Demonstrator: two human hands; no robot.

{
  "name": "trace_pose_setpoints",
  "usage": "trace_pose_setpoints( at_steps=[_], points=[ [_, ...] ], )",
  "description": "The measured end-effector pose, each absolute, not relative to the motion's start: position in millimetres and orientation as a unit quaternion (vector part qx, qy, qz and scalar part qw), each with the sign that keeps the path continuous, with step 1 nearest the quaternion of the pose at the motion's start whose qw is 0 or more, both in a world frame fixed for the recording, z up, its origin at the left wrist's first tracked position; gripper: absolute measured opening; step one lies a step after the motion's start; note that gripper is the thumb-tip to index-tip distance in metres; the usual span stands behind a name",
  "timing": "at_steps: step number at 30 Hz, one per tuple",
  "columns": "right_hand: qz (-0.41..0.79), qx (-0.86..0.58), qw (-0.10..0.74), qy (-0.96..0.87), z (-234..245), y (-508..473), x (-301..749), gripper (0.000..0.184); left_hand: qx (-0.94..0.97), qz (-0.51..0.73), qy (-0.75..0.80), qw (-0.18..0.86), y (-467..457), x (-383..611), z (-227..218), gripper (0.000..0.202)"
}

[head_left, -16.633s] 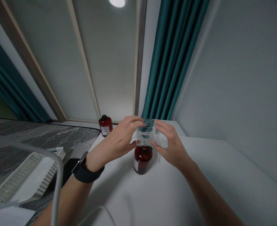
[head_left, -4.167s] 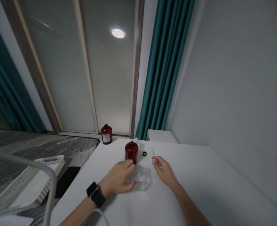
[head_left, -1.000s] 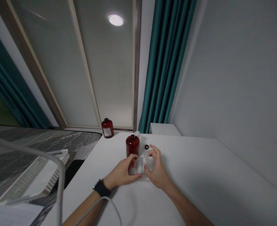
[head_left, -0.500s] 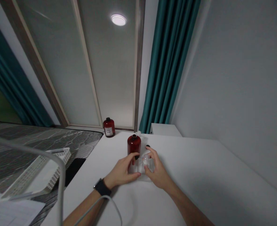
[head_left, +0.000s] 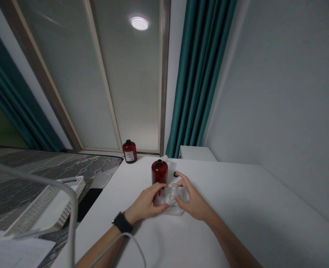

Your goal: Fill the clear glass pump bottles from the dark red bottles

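White-walled room, frosted glass sliding door [head_left: 125, 82] and teal curtain [head_left: 200, 82] at 12 o'clock, white table [head_left: 222, 230] in front of the person. Left hand [head_left: 146, 203] and right hand [head_left: 193, 201] are both on a clear plastic packet [head_left: 171, 201] lying on the table, at 12 o'clock from the wrists. Contents of the packet can't be made out. Left hand is narrow around its near left side, fingers [head_left: 155, 191] across the top. Right hand is curled over its right side, fingers [head_left: 181, 178] spread a bit wider. Dark red cylindrical bottle [head_left: 159, 172] stands upright at 11 o'clock from the packet, just beside it and beside the left fingers. Small black ring [head_left: 176, 174] lies at 3 o'clock from the bottle, white plastic piece [head_left: 164, 158] partly hidden behind it at 1 o'clock. Second dark red bottle with white label [head_left: 129, 151] stands past the far table edge at 11 o'clock. Black watch [head_left: 122, 222] on left wrist, white cable [head_left: 125, 242] across the left forearm. White perforated basket [head_left: 44, 206] sits off the table at 9 o'clock, on a grey patterned mat [head_left: 55, 167].
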State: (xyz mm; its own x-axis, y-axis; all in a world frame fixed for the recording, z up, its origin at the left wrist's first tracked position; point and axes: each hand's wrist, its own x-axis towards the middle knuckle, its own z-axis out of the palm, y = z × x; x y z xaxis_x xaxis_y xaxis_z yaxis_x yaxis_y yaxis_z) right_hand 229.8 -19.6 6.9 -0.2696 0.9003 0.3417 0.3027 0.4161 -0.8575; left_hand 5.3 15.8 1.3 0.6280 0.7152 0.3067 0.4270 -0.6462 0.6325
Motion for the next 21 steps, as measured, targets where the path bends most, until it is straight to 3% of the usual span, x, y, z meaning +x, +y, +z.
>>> trace_pose_setpoints(
  at_steps=[14, 21],
  points=[
    [0.403, -0.369, 0.496, -0.674, -0.4, -14.4, 227.2, 0.079, 0.853, 0.276, 0.335, 0.289, 14.8, 6.4, 3.7, 0.052],
    [0.442, -0.367, 0.475, -0.666, 2.0, -15.9, 227.9, 0.083, 0.852, 0.278, 0.337, 0.288, 16.4, 5.4, -0.8, 0.054]
  ],
)
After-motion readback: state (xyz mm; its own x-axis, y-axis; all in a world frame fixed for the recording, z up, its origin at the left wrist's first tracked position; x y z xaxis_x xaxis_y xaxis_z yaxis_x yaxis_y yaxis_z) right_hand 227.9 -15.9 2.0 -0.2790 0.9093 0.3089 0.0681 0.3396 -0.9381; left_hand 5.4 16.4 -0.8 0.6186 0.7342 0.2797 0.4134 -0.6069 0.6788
